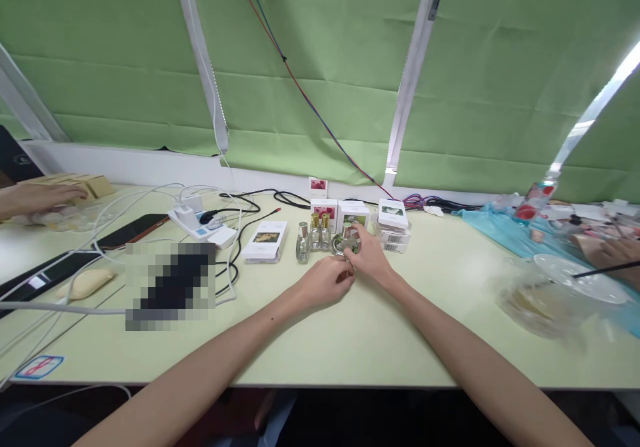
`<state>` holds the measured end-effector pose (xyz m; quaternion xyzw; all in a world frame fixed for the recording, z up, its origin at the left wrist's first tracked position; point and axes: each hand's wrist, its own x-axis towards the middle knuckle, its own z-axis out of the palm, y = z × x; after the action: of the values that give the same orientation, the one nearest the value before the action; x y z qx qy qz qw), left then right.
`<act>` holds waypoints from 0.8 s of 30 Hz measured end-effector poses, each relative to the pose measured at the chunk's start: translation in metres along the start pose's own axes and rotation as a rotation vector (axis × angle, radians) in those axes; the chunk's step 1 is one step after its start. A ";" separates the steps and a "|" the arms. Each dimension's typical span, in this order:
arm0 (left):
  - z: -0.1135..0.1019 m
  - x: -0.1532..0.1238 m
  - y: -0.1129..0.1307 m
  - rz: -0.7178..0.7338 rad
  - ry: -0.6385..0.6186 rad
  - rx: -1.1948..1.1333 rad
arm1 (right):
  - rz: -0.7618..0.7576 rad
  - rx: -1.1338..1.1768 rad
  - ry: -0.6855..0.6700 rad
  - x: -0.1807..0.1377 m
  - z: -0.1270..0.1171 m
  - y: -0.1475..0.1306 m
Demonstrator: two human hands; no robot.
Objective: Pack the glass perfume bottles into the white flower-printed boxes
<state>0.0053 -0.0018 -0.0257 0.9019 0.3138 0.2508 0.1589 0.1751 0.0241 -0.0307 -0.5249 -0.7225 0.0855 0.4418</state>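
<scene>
My right hand (367,250) has its fingers closed around a small glass bottle (346,230) with a silvery cap. Green shows in or behind the clear glass. My left hand (327,280) is curled just below, its fingertips close to the bottle's base; whatever they pinch is hidden. Left of the bottle stand two glass bottles with gold caps (321,234) and a silver-capped glass bottle (303,244), all upright. Behind them are small white boxes with flower pictures, one with pink flowers (325,214). A white box with a yellow flower picture (265,242) lies farther left.
Stacked white boxes (393,224) stand to the right. A power strip (193,224) and loose cables lie on the left, near phones (133,229). Another person's hand (43,199) is at far left, another (617,254) at far right by a clear plastic container (543,300).
</scene>
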 end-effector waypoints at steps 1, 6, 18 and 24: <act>0.000 0.000 0.000 0.001 -0.003 0.001 | 0.002 -0.005 -0.005 0.000 0.000 0.000; -0.002 0.001 0.004 -0.003 -0.017 0.010 | -0.006 -0.011 -0.020 0.000 0.000 0.000; -0.007 0.003 0.007 -0.042 0.080 0.098 | -0.037 -0.010 0.018 -0.001 0.005 0.001; -0.031 0.009 -0.002 -0.098 0.683 0.209 | -0.040 0.036 0.056 -0.003 0.009 0.002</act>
<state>-0.0066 0.0098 0.0026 0.7615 0.4154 0.4963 -0.0361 0.1703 0.0255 -0.0384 -0.5047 -0.7184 0.0750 0.4729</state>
